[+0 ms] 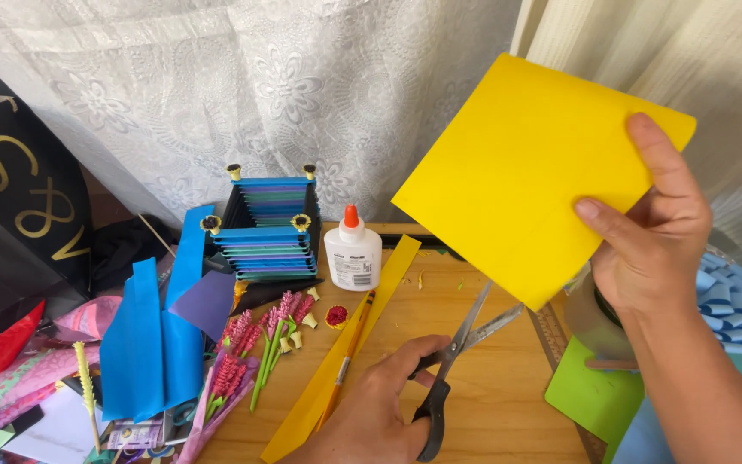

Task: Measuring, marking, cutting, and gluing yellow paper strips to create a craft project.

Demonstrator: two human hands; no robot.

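The right hand (650, 232) is raised at the right, thumb and fingers pinching the yellow sheet's (526, 172) near edge. The left hand (380, 412), low and near, grips open scissors (453, 361) pointing up toward the sheet, above the table (491, 387).

Matt yellow paper sheet (526, 172), shiny metal scissors (461, 344) with black plastic handles, smooth bare wooden table (491, 387).

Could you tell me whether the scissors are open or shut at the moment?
Open: the scissors' two blades spread apart in a V below the yellow paper.
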